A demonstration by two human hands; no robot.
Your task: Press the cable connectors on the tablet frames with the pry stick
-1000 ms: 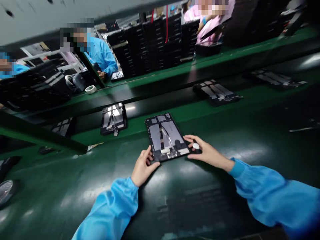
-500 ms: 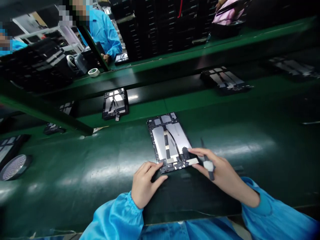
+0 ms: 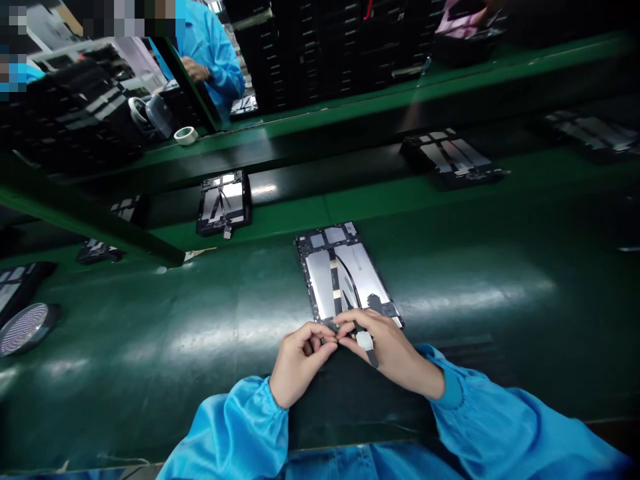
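**Both hands at the near edge of the open-backed tablet [image 3: 367, 273], mid-bench**

Left to right. Far left on my bench: a round silver-rimmed disc [image 3: 24, 329], with another tablet [image 3: 17, 283] just behind it, cut by the frame edge. Next, a green post [image 3: 100, 223] slants across and blocks part of two more tablets behind it. White tape roll [image 3: 184, 141] sits on the ledge [image 3: 320, 119] above. Right of the post, one more tablet [image 3: 223, 203] lies on the lower strip, well apart from mine.

Mine lies flat, insides up, tilted a bit. My left hand [image 3: 303, 363] is at its near left corner, thumb and fingertips drawn narrow; can't tell if anything's pinched. My right hand [image 3: 395, 347] comes in over the near edge and hides much of it, fingertips narrow and right up against the left's. It holds a dark tool [image 3: 373, 359] with a white piece on it.

Further right, two more tablets lie beyond, the farther one blurred.

Bench [image 3: 210, 387] is dark green, glossy, with glare streaks. Past the ledge: tall black stacks [image 3: 345, 53], a co-worker's blue sleeve [image 3: 223, 53] on the left, a bit of pink clothing [image 3: 457, 20] on the right.
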